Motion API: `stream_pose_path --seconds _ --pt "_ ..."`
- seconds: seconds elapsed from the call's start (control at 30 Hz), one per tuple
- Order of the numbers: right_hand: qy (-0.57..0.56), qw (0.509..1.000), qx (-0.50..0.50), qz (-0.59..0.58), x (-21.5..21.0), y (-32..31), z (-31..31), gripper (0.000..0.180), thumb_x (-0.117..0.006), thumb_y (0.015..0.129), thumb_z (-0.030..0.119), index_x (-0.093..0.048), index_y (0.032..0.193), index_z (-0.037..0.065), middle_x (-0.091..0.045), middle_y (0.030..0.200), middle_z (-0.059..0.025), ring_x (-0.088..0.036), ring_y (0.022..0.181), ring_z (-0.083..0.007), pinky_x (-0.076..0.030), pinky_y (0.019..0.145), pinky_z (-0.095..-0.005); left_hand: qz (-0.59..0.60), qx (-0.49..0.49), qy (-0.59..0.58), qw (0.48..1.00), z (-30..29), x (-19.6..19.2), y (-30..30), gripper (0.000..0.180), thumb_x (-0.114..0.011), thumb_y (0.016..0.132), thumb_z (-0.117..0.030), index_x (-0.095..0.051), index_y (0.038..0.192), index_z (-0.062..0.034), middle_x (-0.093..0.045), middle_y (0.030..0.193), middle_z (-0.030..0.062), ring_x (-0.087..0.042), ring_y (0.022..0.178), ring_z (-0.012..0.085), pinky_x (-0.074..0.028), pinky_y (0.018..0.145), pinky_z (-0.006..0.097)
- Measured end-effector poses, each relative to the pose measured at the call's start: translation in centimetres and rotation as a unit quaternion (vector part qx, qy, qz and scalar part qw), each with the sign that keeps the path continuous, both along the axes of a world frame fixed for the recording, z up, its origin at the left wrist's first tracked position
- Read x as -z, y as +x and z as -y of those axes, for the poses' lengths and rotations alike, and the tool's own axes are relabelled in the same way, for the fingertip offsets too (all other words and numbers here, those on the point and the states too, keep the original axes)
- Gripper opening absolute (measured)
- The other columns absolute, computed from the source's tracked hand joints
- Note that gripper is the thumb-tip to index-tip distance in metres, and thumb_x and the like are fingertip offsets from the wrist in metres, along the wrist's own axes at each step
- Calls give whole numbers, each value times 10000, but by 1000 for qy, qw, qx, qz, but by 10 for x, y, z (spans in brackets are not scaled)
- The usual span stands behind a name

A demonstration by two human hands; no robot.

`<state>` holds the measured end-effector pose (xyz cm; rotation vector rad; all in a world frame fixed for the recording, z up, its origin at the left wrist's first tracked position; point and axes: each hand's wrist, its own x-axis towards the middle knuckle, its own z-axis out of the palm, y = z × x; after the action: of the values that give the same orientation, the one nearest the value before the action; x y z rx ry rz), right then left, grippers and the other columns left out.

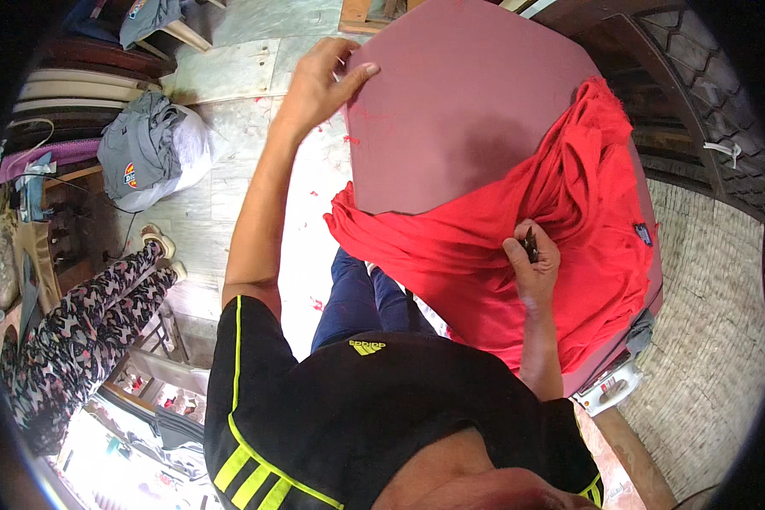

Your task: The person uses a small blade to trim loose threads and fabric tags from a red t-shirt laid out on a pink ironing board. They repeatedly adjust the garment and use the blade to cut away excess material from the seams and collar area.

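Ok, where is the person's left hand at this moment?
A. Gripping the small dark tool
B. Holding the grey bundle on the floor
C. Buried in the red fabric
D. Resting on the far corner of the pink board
D: the left hand lies on the far corner of the pink board, apart from the red fabric, while the right hand keeps a small dark tool in its grip.

Small dark rectangular label [643, 233] sewn on red cloth [484, 246], right of the right hand [531, 259]. White bag [191, 157] with round orange-blue patch [131, 176] on grey fabric, well left of left hand [319, 85].
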<state>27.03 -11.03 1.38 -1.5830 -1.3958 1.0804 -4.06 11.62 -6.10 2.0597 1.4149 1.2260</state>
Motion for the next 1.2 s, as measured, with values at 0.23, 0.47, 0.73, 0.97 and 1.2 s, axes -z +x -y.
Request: stream_pose_path --seconds 0.23,0.47,0.73,0.97,1.2 --pt "10 1000 8 -21 1 1 3 212 -666 907 92 -493 784 80 -375 708 75 -331 630 -41 -276 561 -220 69 -44 -81 993 10 26 -26 157 -651 925 -143 -590 1002 -21 -629 756 139 -603 661 269 -494 637 354" --pt "6 1000 -6 -22 1 7 8 192 -658 919 94 -498 812 77 -384 729 74 -332 653 -37 -280 582 -211 77 -68 -83 991 56 12 11 154 -667 898 -94 -620 1020 -14 -601 776 121 -587 694 208 -489 650 329" --pt "18 999 27 -33 7 9 17 170 -656 927 93 -517 830 81 -389 749 83 -342 666 -34 -281 596 -203 0 -124 -54 991 89 -17 9 226 -598 954 -249 -641 978 -28 -620 902 193 -616 825 345 -502 757 427" --pt "1 999 18 -31 3 11 19 152 -659 927 85 -530 847 81 -409 767 89 -369 690 -28 -301 620 -193 103 -103 -144 979 81 29 -11 477 -562 952 -473 -588 836 -11 -613 796 205 -600 760 383 -445 676 471" --pt "10 999 25 -29 4 14 20 155 -660 932 97 -528 854 80 -414 776 88 -370 685 -28 -304 613 -194 32 -63 -162 984 123 22 28 310 -572 977 -319 -597 866 -30 -639 793 209 -628 759 406 -476 671 473"
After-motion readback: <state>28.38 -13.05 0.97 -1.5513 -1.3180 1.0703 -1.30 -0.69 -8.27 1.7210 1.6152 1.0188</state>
